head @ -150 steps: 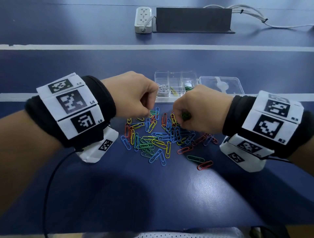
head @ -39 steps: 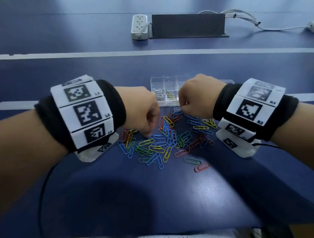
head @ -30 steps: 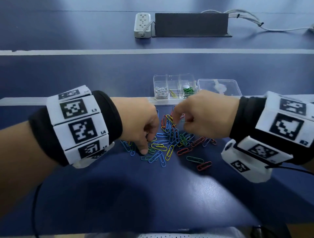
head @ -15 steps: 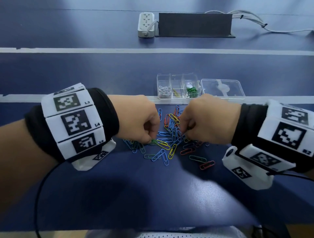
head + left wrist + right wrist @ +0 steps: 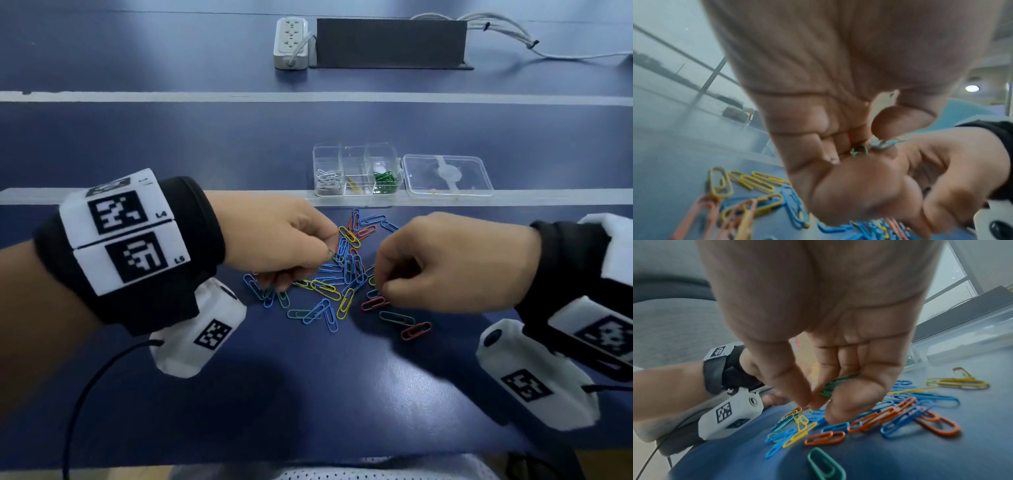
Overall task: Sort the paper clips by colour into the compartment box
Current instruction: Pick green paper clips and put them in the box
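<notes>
Table (image 5: 308, 394): dark blue; the loose paper clips (image 5: 329, 291) lie in a mixed pile between the two hands.
Compartment box (image 5: 356, 150): it stands open just behind the pile, so each drop is short; silver, yellow and green are already separated.
Right hand (image 5: 452, 263): fingers curled, keeping green clips (image 5: 838, 382) collected against the palm.
Left hand (image 5: 277, 240): fingers curled; it seems to pinch a green clip (image 5: 859, 150), but this view is blurred.

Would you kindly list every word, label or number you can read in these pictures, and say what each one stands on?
"L4": on the upper white marker tile of the left wristband, head view.
"L5": on the lower tile of the same band.
A smaller label on the band's topmost tile is too blurred to read.
The square black-and-white codes on both wristbands and both wrist cameras are patterns, not text.
The power strip shows no readable print.
</notes>
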{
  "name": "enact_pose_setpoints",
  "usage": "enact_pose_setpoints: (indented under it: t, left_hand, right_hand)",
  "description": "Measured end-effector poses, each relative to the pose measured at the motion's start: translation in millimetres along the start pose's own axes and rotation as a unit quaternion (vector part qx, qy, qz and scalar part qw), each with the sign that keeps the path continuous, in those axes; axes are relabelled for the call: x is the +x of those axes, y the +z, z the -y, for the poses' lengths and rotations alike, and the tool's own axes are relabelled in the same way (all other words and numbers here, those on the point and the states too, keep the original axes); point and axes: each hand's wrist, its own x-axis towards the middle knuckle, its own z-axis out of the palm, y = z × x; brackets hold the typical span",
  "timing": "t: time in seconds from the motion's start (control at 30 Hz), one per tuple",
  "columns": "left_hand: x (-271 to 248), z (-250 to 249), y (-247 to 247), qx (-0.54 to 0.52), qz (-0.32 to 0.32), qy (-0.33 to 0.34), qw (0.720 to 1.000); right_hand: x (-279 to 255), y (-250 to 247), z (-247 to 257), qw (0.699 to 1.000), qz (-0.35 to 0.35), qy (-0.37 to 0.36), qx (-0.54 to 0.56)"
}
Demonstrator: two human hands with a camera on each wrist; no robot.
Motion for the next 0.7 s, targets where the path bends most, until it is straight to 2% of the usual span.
enact_pose_setpoints:
  t: [0.1,0.27,0.4,0.53,0.7]
  left_hand:
    - [-2,1,2,-0.081,0.039,0.021,0.996]
    - [-4,10,5,-0.129,0.065,0.043,0.988]
    - [-10,14,0,-0.129,0.038,0.046,0.99]
    - [-12,20,-4,-0.053,-0.011,0.01,0.998]
    - [-17,24,-5,-0.041,-0.03,-0.033,0.998]
  right_hand:
    - [-3,7,1,0.998,0.009,-0.011,-0.069]
    - [-1,12,5,0.991,-0.001,-0.033,-0.13]
    - [-1,9,10,0.99,-0.014,-0.045,-0.132]
    - [6,5,17,0.992,-0.061,-0.067,-0.091]
    - [21,10,33,0.995,-0.042,-0.081,-0.027]
